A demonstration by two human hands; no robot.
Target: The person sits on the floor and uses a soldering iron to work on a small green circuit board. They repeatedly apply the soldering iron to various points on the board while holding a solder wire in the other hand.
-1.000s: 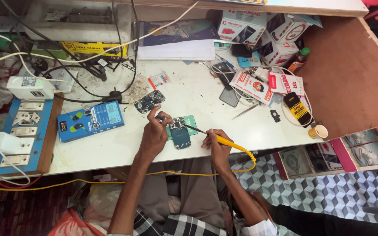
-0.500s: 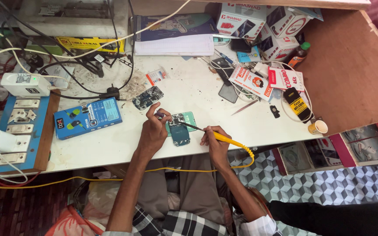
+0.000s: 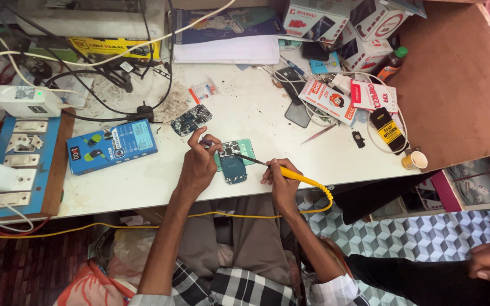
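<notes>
Gripping a soldering iron [image 3: 290, 173], right hand [image 3: 282, 184] works over cluttered white table [image 3: 256, 107], left hand [image 3: 199, 164] seemingly pinching

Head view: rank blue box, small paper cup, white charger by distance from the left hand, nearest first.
From the left hand:
1. Blue box, lying flat on the white table just to the hand's left.
2. White charger, far left, above the blue switch board.
3. Small paper cup, far right at the table's edge, past the right hand.
</notes>
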